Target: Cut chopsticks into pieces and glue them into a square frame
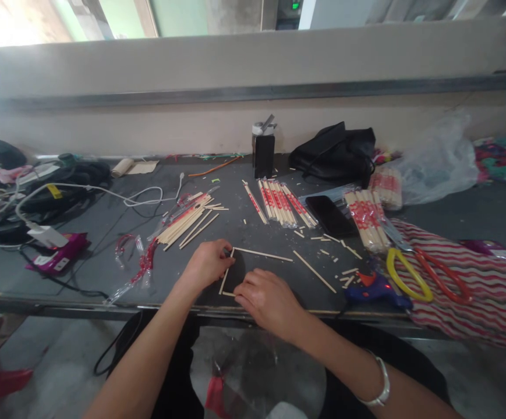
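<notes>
Close to the table's front edge, several thin wooden chopsticks form an open-sided outline: a top stick (264, 254), a short left stick (227, 272) and a lower stick (227, 294). My left hand (209, 265) has its fingers closed on the short left stick by the upper corner. The fingers of my right hand (270, 299) are pinched at the lower stick, whose right part they hide. A separate chopstick (314, 272) lies slanted to the right of the outline. Behind my left hand is a pile of loose chopsticks (185, 224).
Wrapped chopsticks (279, 202), a phone (329, 215) and a black bag (335, 154) lie beyond my hands. To the right are a blue glue gun (377, 292), scissors (407, 273) and striped cloth (475, 291). A white cable (143, 201) and purple packet (60, 254) lie left.
</notes>
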A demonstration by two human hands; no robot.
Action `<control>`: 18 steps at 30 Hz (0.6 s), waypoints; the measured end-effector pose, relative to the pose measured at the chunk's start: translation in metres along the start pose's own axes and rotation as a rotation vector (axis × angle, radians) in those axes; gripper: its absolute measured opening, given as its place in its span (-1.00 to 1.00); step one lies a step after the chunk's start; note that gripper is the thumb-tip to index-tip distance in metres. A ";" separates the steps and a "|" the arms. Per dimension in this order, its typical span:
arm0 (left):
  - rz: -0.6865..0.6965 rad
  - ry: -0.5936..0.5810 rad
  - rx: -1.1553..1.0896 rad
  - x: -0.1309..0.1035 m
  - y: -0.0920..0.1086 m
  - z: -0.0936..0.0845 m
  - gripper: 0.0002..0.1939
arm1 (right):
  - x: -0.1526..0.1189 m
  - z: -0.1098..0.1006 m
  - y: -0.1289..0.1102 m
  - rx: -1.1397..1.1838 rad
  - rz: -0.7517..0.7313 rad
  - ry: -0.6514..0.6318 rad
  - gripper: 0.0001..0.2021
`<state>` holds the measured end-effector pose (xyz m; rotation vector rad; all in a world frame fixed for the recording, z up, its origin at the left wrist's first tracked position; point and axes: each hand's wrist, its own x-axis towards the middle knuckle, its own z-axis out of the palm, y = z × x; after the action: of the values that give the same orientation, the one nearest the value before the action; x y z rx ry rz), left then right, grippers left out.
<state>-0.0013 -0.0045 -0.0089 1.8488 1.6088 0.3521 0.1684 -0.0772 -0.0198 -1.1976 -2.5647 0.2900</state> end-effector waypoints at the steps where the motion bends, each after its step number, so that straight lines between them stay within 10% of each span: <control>1: 0.000 0.001 -0.004 0.000 0.000 0.000 -0.77 | 0.000 0.000 0.000 0.002 -0.007 0.002 -0.82; 8: 0.005 0.019 -0.065 0.001 -0.004 0.002 -0.78 | 0.001 0.001 0.000 0.014 -0.029 0.086 -0.85; 14: 0.195 0.301 -0.279 -0.015 0.014 -0.004 -0.80 | -0.002 -0.031 0.015 0.505 0.270 0.440 -0.93; 18: 0.221 0.086 -0.728 -0.033 0.040 0.009 -0.71 | -0.009 -0.039 0.024 0.760 0.450 0.579 -0.89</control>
<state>0.0285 -0.0402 0.0160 1.4405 1.1051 0.9802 0.2044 -0.0673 0.0075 -1.2690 -1.4567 0.7902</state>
